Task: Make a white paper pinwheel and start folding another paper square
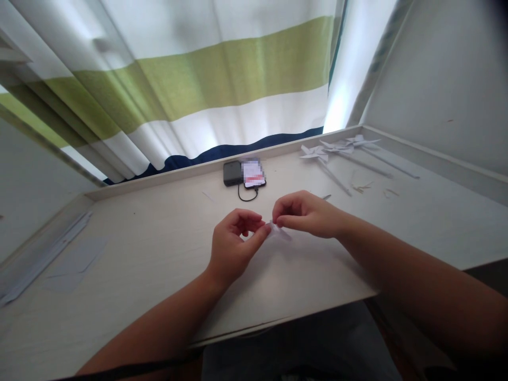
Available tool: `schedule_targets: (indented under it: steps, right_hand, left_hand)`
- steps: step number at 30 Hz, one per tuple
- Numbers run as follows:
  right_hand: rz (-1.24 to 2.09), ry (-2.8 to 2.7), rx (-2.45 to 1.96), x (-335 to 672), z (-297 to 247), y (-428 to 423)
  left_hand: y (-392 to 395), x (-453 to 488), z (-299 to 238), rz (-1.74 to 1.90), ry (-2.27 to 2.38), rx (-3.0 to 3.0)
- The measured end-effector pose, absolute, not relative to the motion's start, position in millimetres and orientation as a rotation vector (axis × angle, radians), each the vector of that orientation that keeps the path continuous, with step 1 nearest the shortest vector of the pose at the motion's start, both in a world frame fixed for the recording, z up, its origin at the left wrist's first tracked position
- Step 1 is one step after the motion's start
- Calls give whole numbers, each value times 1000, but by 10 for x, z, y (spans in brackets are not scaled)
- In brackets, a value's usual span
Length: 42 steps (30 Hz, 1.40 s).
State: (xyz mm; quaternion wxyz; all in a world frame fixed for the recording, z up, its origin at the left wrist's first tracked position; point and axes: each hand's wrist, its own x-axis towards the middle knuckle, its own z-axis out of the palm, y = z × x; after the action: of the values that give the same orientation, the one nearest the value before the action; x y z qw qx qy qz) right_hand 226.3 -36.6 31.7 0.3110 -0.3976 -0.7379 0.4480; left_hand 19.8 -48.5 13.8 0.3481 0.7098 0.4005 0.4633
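Note:
Over the middle of the pale wooden desk point(159, 248), both my hands meet on a small folded piece of white paper point(279, 230). My left hand point(234, 243) pinches its left end between thumb and fingertips. My right hand point(307, 213) is curled, its fingers pinching the right end of the same paper. The paper hangs just above the desk surface.
A phone point(253, 173) lies by a dark power bank point(232, 172) with a cable at the back. Paper pinwheels on sticks point(337, 153) lie at the back right. White paper strips point(47, 254) and a sheet sit at the left. A striped curtain hangs behind.

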Motion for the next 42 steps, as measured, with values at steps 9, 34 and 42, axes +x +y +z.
schedule_targets:
  steps: [9, 34, 42]
  right_hand:
    - [1327, -1797, -942, 2149, 223, -367]
    - [1501, -1566, -910, 2094, 151, -338]
    - [1514, -1502, -951, 2063, 120, -342]
  left_hand:
    - [-494, 188, 139, 1165, 1038, 1828]
    - [-444, 207, 55, 1142, 764, 1625]
    - [-440, 222, 55, 1122, 770, 1663]
